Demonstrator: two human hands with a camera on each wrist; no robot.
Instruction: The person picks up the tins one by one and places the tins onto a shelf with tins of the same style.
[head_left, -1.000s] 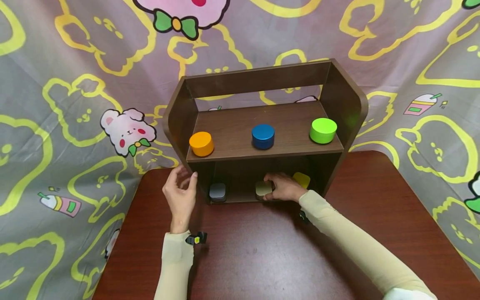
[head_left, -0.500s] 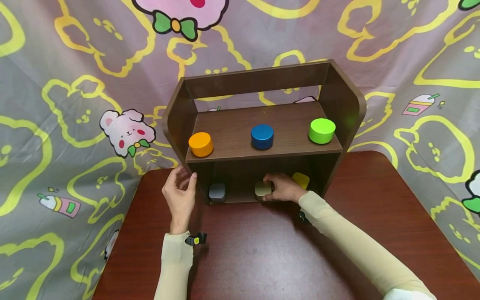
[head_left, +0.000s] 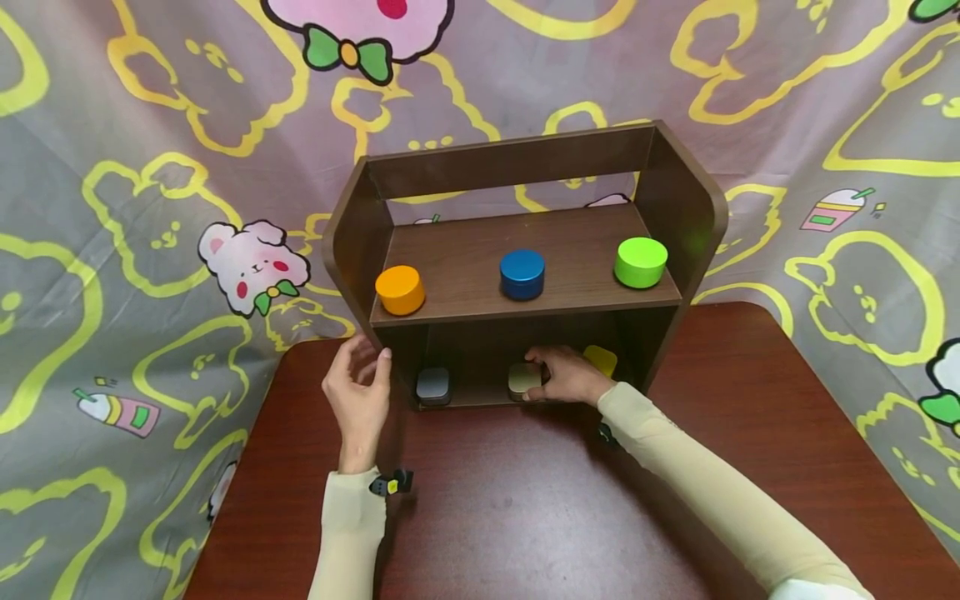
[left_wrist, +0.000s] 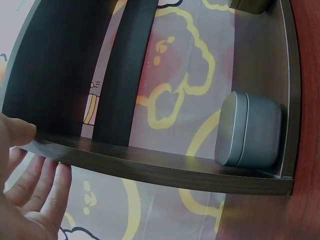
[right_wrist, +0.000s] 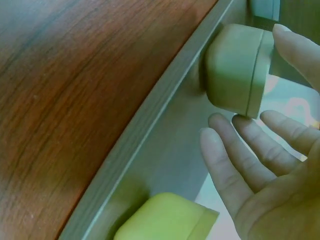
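Note:
A dark brown two-tier shelf (head_left: 465,237) stands on the table. My left hand (head_left: 358,400) holds the front edge of its left side panel; in the left wrist view the thumb (left_wrist: 22,131) lies inside and the fingers (left_wrist: 60,182) outside. On the lower tier my right hand (head_left: 573,377) has its thumb and fingers around a gold square tin (head_left: 522,381). The right wrist view shows the thumb at the lid of this tin (right_wrist: 237,70) and fingertips (right_wrist: 241,121) at its side. The tin rests on the lower board.
A grey tin (head_left: 432,386) sits at the lower tier's left end, a yellow tin (head_left: 600,360) at its right, partly behind the right hand. Orange (head_left: 401,290), blue (head_left: 522,274) and lime green (head_left: 641,262) round tins stand on the upper tier. A patterned curtain (head_left: 172,250) hangs behind.
The head view has shifted very slightly. Both hands keep their places on the shelf panel and the gold tin.

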